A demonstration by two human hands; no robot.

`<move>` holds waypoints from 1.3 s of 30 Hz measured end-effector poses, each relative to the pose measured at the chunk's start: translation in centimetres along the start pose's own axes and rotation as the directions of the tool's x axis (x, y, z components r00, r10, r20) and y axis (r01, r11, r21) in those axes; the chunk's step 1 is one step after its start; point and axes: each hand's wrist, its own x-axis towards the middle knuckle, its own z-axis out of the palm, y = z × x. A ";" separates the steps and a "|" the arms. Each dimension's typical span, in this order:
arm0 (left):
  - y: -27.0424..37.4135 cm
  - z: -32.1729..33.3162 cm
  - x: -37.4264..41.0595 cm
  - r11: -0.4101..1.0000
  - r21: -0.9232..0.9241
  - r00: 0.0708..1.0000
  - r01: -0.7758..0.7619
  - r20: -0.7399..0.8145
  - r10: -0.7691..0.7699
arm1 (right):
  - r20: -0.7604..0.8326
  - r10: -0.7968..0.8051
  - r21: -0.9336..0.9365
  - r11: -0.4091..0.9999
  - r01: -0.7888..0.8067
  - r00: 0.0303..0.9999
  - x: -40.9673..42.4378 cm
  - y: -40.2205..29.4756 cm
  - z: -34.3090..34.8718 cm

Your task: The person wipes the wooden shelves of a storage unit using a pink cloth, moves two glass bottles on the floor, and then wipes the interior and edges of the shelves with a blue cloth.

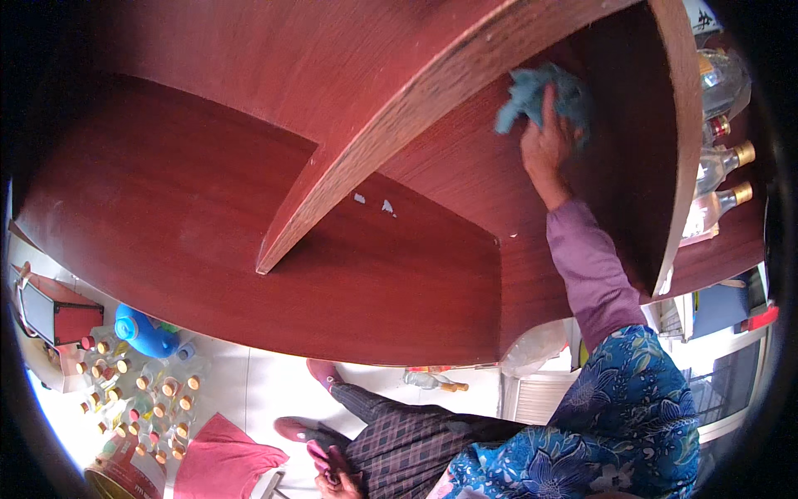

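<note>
My right hand (547, 146) is inside a compartment of a dark red wooden shelf unit (399, 293), gripping a crumpled teal cloth (552, 93) against the inner panel. The index finger lies extended over the cloth, and part of the other fingers is hidden by it. A light-edged shelf board (374, 150) runs slantwise to the left of this hand. Low at the bottom edge of the view, beside my checked trousers, my left hand (340, 481) holds a dark pink cloth-like item (319, 456). Small pale chipped patches (388, 207) mark the red panel.
Many clear bottles with gold or red caps (140, 399) stand on the floor at left, near a blue jug (146, 332) and a red box (72, 315). A stool with red fabric (224, 458) is close by. More bottles (717, 162) stand beyond the right panel; others lie below (433, 380).
</note>
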 end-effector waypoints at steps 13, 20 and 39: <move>-7.7 9.2 -2.6 0.875 -0.462 0.980 -0.142 -0.191 0.058 | 0.355 -0.784 0.616 0.606 0.503 0.510 -9.0 -9.7 3.9; -3.5 12.4 -2.8 0.801 -0.495 0.915 -0.337 -0.371 0.156 | -0.210 -0.527 0.466 0.687 0.558 0.823 7.8 -23.8 14.7; 0.7 15.4 -4.4 0.629 -0.772 0.972 -0.088 -0.206 -0.117 | 0.271 -0.861 0.624 0.498 0.602 0.431 6.8 -24.4 -0.9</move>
